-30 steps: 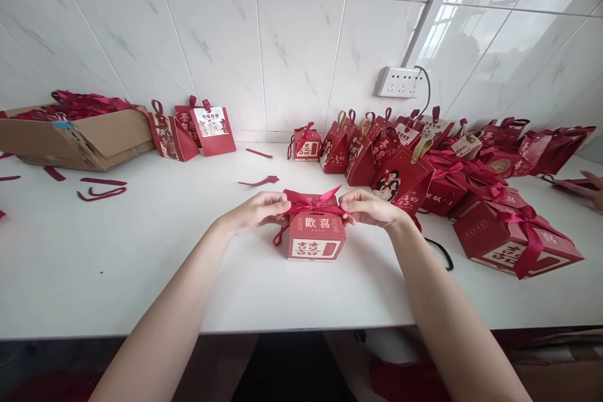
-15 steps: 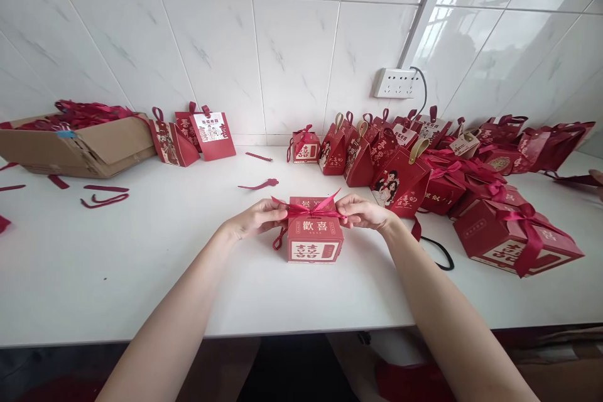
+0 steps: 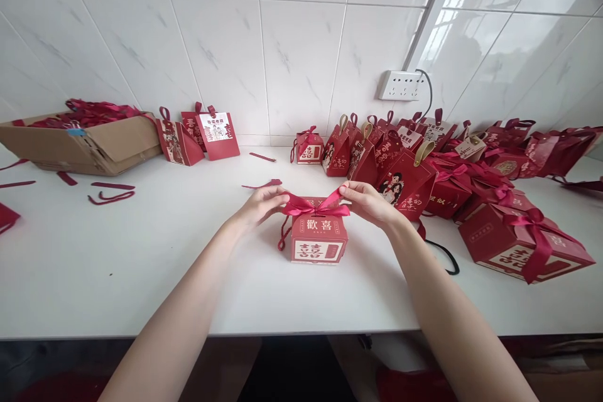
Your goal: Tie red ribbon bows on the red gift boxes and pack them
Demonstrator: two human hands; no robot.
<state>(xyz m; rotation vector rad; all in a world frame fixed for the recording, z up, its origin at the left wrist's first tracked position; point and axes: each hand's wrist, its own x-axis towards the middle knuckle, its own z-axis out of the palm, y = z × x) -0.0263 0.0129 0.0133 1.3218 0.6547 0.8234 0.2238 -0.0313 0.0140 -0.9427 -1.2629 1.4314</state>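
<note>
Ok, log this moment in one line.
left hand: pinching glossy red ribbon | right hand: pinching same ribbon | red cardboard box: on white table

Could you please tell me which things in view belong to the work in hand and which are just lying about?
Work in hand:
red box
red ribbon on its top, held by the left hand and right hand

Apparently just lying about:
loose red strips at left
black cord at right

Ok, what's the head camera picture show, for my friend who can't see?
A person's left hand and right hand pinch a red ribbon knotted over a small red box on a white table. More red boxes crowd the right side, and an open cardboard carton stands at the left.
</note>
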